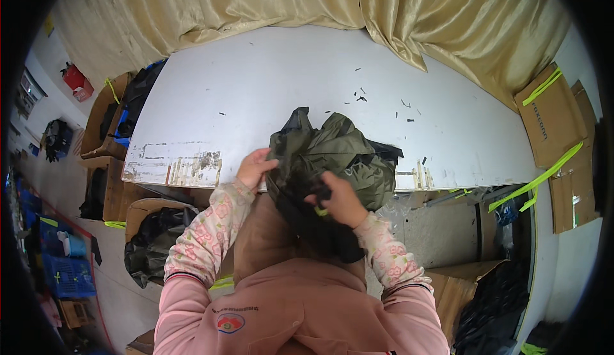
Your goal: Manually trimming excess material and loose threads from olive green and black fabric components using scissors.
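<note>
An olive-green and black fabric bag [342, 147] lies bunched over the near edge of the white table, its black lower part hanging onto my lap. My left hand [254, 168] pinches the bag's left edge between thumb and fingers. Over the bag's near side, my right hand [345, 201] is closed around a small dark thing with a yellow-green bit showing below the fingers. That thing is blurred against the black fabric, so its kind cannot be made out.
Short black thread scraps [361, 98] lie scattered on the white table [256, 93]. A gold curtain [256, 0] hangs along its far side. Cardboard boxes with dark fabric pieces [160, 237] stand at the left and lower right. Yellow-green straps [543, 176] hang at the right.
</note>
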{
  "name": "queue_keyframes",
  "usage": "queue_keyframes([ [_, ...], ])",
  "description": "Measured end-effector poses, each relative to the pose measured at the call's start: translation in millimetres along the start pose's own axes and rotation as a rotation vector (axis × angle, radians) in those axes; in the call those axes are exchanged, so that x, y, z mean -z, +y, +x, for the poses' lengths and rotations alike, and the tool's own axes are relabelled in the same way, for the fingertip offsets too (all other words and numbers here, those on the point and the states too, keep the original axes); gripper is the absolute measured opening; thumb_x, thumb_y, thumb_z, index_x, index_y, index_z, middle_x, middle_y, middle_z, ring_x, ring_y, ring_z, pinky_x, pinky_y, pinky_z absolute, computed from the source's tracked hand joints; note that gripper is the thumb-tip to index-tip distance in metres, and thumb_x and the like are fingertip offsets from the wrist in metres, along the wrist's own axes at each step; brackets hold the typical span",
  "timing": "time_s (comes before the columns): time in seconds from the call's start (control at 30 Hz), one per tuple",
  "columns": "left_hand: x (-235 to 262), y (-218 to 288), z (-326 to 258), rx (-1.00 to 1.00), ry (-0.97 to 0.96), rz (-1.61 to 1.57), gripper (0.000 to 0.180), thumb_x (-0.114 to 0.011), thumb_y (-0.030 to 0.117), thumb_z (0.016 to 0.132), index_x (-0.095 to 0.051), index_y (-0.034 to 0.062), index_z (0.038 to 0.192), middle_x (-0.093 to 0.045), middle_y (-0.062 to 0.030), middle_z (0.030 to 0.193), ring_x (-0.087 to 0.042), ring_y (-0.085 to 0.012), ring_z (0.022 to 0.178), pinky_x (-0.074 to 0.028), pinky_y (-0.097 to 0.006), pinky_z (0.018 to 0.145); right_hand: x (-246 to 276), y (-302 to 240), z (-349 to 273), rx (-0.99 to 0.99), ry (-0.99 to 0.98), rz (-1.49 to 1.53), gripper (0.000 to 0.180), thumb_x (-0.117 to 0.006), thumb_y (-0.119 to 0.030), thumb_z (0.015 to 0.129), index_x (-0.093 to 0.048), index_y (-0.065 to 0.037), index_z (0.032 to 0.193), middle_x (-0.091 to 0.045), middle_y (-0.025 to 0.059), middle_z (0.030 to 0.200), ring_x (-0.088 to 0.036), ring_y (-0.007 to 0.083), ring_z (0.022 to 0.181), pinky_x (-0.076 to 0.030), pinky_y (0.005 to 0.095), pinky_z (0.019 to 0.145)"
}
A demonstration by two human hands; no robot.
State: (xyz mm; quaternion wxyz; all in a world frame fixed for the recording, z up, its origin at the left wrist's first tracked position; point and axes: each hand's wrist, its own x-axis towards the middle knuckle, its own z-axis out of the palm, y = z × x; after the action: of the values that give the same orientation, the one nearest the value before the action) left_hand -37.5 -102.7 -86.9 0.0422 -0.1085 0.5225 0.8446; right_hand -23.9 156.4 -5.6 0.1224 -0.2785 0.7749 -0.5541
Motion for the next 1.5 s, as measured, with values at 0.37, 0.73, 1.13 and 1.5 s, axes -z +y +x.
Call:
queue_keyframes([
  [0.37,8,143,-58,-0.455,0.113,-0.106,0.027,-0.055,0.003,0.088,-0.053,-0.0024,0.114,-0.062,-0.0117,0.107,-0.061,-0.0175,0.096,-0.048,-0.031,0.088,133,-16,28,-0.043,0.524,0.195,0.025,-0.073,-0.004,0.076,-0.049,-0.006,0.086,-0.056,-0.0013,0.072,-0.05,0.0061,0.059,-0.042,0.0208,0.053],
  [0.73,-26,139,-78,-0.376,-0.054,-0.327,0.027,-0.05,0.009,0.092,-0.051,0.002,0.118,-0.059,-0.0107,0.115,-0.057,-0.0206,0.106,-0.045,-0.034,0.093,-64,4,83,-0.073,0.078,0.535,0.024,-0.072,-0.009,0.078,-0.05,-0.007,0.087,-0.059,0.002,0.079,-0.056,0.0075,0.07,-0.044,0.0212,0.057],
  [1.13,5,253,-84,-0.813,0.076,-0.128,0.028,-0.046,0.019,0.096,-0.049,0.0043,0.12,-0.056,-0.0096,0.118,-0.053,-0.0201,0.109,-0.042,-0.035,0.096,96,-103,115,0.185,0.402,0.825,0.025,-0.074,-0.007,0.074,-0.054,-0.006,0.088,-0.06,0.0028,0.077,-0.056,0.0105,0.056,-0.044,0.0217,0.05],
  [1.5,-69,242,18,-1.011,-0.082,1.276,0.069,-0.072,0.022,0.077,-0.037,0.0032,0.133,-0.045,-0.0141,0.132,-0.04,-0.027,0.125,-0.03,-0.037,0.106,151,-146,49,0.177,0.327,0.672,0.024,-0.072,-0.007,0.072,-0.055,-0.005,0.089,-0.056,-0.001,0.068,-0.056,0.0073,0.049,-0.041,0.0154,0.043],
])
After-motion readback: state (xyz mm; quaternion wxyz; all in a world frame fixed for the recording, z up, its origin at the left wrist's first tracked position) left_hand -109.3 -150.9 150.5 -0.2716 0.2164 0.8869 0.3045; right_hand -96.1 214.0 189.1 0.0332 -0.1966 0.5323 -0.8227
